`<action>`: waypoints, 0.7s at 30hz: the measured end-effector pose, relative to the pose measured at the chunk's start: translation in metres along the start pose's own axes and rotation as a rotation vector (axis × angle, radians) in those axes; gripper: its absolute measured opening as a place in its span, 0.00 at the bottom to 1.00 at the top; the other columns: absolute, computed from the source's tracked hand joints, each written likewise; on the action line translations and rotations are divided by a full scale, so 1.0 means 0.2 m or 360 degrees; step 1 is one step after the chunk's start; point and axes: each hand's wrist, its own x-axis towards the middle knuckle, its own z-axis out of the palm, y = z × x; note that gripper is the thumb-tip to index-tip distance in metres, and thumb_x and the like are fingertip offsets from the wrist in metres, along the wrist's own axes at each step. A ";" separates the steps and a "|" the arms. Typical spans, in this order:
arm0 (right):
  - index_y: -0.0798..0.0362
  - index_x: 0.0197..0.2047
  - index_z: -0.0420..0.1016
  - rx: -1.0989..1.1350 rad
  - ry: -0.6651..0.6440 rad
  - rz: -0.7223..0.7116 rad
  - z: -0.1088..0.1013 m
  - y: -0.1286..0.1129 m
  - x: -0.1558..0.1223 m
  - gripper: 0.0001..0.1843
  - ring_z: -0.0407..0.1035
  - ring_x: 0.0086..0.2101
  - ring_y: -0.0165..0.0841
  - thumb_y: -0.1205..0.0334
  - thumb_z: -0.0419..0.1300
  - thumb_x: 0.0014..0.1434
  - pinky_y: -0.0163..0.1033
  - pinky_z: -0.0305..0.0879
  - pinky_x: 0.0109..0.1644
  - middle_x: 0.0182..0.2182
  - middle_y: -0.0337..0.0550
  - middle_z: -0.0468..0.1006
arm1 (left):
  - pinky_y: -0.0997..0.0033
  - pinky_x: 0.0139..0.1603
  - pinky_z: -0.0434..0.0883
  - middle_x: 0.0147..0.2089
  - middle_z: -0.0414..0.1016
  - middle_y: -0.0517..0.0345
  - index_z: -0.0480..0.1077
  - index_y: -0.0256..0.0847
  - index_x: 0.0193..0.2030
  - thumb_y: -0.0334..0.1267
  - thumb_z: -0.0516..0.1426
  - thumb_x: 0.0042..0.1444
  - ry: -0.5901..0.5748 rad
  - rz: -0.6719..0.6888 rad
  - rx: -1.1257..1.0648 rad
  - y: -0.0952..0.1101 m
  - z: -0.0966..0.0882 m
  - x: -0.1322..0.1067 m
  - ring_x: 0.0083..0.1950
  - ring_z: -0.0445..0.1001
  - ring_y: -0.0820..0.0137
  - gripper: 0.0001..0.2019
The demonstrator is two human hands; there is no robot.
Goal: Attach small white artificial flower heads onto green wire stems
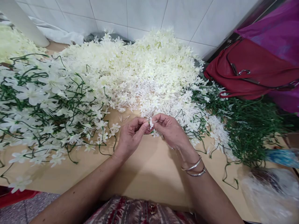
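Note:
Over the middle of the table [149, 161], both hands meet at a small white artificial flower [151, 123]. My left hand [133, 133] pinches it from the left, between thumb and fingertips, where a bit of green shows. From the right, the thumb and index finger of my right hand [169, 129] close on the same flower. Its stem end is mostly hidden by the fingers. Just beyond lies a large heap of loose white petal pieces [161, 68] mixed with thin white stamens [144, 88].
At left, assembled white flowers on green stems [53, 93] are piled up. Bare green stems [252, 124] lie to the right, near a red handbag [254, 68] and a clear plastic bag [271, 196]. A tiled wall [144, 14] stands behind; a white pole [25, 23] rises at back left.

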 end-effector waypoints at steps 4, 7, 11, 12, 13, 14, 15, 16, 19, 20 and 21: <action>0.51 0.32 0.78 -0.0059 -0.0012 0.0016 -0.01 -0.01 0.00 0.20 0.72 0.28 0.31 0.46 0.78 0.49 0.37 0.69 0.37 0.26 0.36 0.80 | 0.71 0.42 0.78 0.33 0.80 0.58 0.75 0.40 0.39 0.45 0.63 0.66 0.0009 -0.0004 0.0017 0.00 0.00 -0.01 0.36 0.79 0.70 0.11; 0.50 0.32 0.79 -0.0061 -0.0006 0.0013 -0.01 0.00 0.00 0.20 0.72 0.28 0.30 0.46 0.78 0.49 0.37 0.69 0.38 0.25 0.36 0.80 | 0.70 0.43 0.78 0.34 0.80 0.58 0.76 0.40 0.39 0.46 0.63 0.66 -0.0005 -0.0008 0.0047 0.00 0.01 0.00 0.36 0.78 0.70 0.11; 0.50 0.34 0.79 0.0052 0.0004 -0.0008 0.01 0.00 0.00 0.21 0.74 0.30 0.31 0.46 0.79 0.47 0.37 0.71 0.39 0.27 0.36 0.81 | 0.69 0.44 0.79 0.33 0.80 0.59 0.76 0.40 0.37 0.48 0.67 0.62 -0.0001 -0.0099 -0.0149 0.01 0.00 0.02 0.36 0.79 0.70 0.13; 0.50 0.34 0.80 0.0089 0.0017 -0.0014 0.01 0.00 0.00 0.22 0.74 0.30 0.31 0.46 0.80 0.47 0.37 0.71 0.40 0.28 0.36 0.81 | 0.69 0.44 0.79 0.33 0.80 0.59 0.76 0.41 0.37 0.49 0.68 0.59 0.0023 -0.0160 -0.0287 0.02 -0.01 0.03 0.36 0.80 0.70 0.14; 0.50 0.35 0.80 0.0120 0.0036 -0.0020 0.01 0.00 0.00 0.22 0.75 0.31 0.31 0.45 0.79 0.47 0.38 0.72 0.42 0.29 0.37 0.81 | 0.69 0.44 0.80 0.34 0.80 0.59 0.76 0.42 0.37 0.50 0.69 0.57 0.0067 -0.0234 -0.0447 0.03 -0.03 0.03 0.36 0.80 0.70 0.15; 0.51 0.36 0.80 0.0141 0.0064 -0.0030 0.01 0.00 0.00 0.23 0.75 0.32 0.31 0.44 0.79 0.48 0.38 0.72 0.43 0.31 0.38 0.82 | 0.69 0.45 0.80 0.34 0.81 0.59 0.76 0.43 0.36 0.51 0.70 0.56 0.0127 -0.0310 -0.0616 0.04 -0.04 0.04 0.36 0.81 0.70 0.15; 0.51 0.36 0.80 0.0151 0.0097 -0.0048 0.01 0.00 0.00 0.23 0.75 0.33 0.31 0.43 0.78 0.49 0.38 0.72 0.44 0.32 0.38 0.82 | 0.69 0.45 0.80 0.34 0.81 0.59 0.76 0.44 0.36 0.53 0.70 0.55 0.0196 -0.0381 -0.0772 0.05 -0.06 0.05 0.37 0.81 0.70 0.16; 0.51 0.36 0.80 0.0150 0.0128 -0.0071 0.00 0.00 0.01 0.22 0.75 0.33 0.31 0.43 0.78 0.50 0.38 0.72 0.45 0.33 0.39 0.83 | 0.69 0.44 0.79 0.34 0.81 0.60 0.76 0.44 0.36 0.53 0.69 0.57 0.0261 -0.0440 -0.0902 0.06 -0.08 0.06 0.36 0.81 0.71 0.15; 0.52 0.36 0.80 0.0110 0.0169 -0.0113 -0.02 0.00 0.01 0.19 0.75 0.33 0.30 0.45 0.76 0.54 0.37 0.71 0.45 0.33 0.40 0.83 | 0.75 0.37 0.77 0.31 0.77 0.62 0.75 0.43 0.34 0.51 0.66 0.62 0.0295 -0.0533 -0.1126 0.08 -0.12 0.08 0.27 0.74 0.78 0.14; 0.52 0.36 0.80 0.0105 0.0168 -0.0114 -0.03 0.01 0.01 0.19 0.75 0.33 0.30 0.45 0.76 0.54 0.37 0.70 0.45 0.33 0.40 0.83 | 0.77 0.34 0.74 0.29 0.73 0.64 0.75 0.42 0.34 0.49 0.66 0.62 0.0270 -0.0545 -0.1170 0.09 -0.12 0.08 0.23 0.68 0.81 0.13; 0.52 0.36 0.80 0.0103 0.0163 -0.0112 -0.03 0.01 0.01 0.19 0.75 0.33 0.30 0.46 0.76 0.54 0.36 0.70 0.44 0.33 0.40 0.83 | 0.79 0.31 0.72 0.27 0.70 0.66 0.74 0.41 0.33 0.47 0.66 0.62 0.0238 -0.0550 -0.1207 0.09 -0.11 0.08 0.20 0.62 0.83 0.13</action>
